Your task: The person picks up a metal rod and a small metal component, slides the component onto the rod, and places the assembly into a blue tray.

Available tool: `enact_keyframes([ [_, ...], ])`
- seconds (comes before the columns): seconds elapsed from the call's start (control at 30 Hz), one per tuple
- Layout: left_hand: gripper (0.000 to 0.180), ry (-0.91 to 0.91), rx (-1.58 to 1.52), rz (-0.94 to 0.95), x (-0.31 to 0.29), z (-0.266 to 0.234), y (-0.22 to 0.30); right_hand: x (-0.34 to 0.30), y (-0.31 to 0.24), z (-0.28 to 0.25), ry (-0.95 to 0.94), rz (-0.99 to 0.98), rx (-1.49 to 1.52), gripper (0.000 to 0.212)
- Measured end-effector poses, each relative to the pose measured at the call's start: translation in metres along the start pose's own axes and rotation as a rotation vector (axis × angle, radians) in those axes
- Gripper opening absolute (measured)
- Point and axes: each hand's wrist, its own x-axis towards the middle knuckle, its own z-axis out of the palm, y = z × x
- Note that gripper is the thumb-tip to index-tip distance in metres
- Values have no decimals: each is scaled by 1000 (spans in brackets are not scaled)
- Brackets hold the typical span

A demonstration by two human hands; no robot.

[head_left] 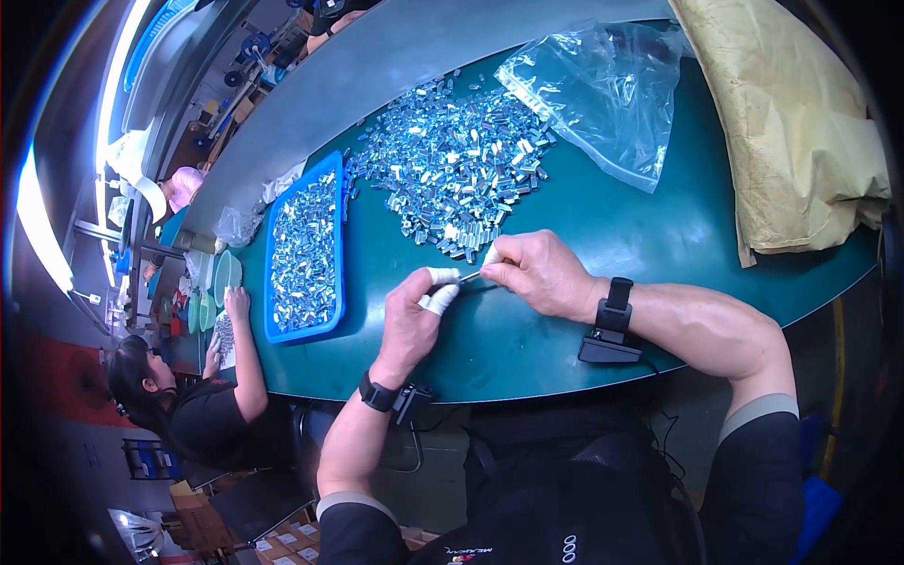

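Observation:
Between my two hands, over the green table (527,348), is a small, thin metal piece (470,277), too small to make out fully. My left hand (414,311) pinches one end of it with thumb and finger, both wrapped in white finger covers. At its other end my right hand (541,271) is closed in a pinch, with a white cover on a fingertip. Just beyond my hands spreads a heap of small shiny metal pieces (452,160). Left of the heap stands a blue tray (341,254) filled with similar pieces.
A clear plastic bag (612,104) lies at the far side of the table. A large tan sack (791,132) stands at the right edge. On the left, another person (188,405) works at the same table near green bowls (226,278).

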Motion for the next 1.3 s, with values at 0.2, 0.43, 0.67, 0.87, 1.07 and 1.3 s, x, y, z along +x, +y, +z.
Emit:
enact_keyframes([
  [0.2,20,252,143,-50,-2,-57,-48,2,2,-2,49,75,135,25],
  [0.43,31,443,624,52,20,-105,-57,2,3,-5,34,162,105,27],
  [0.67,28,116,570,185,48,-24,-29,3,2,0,42,184,157,30],
  [0.87,14,181,-156,-117,28,-4,-27,2,4,-3,81,179,128,29],
  [1.07,14,165,-444,-170,14,7,-22,4,6,-1,79,174,143,26],
  [1.3,17,113,-524,-214,8,11,-20,3,7,-1,70,181,145,23],
])
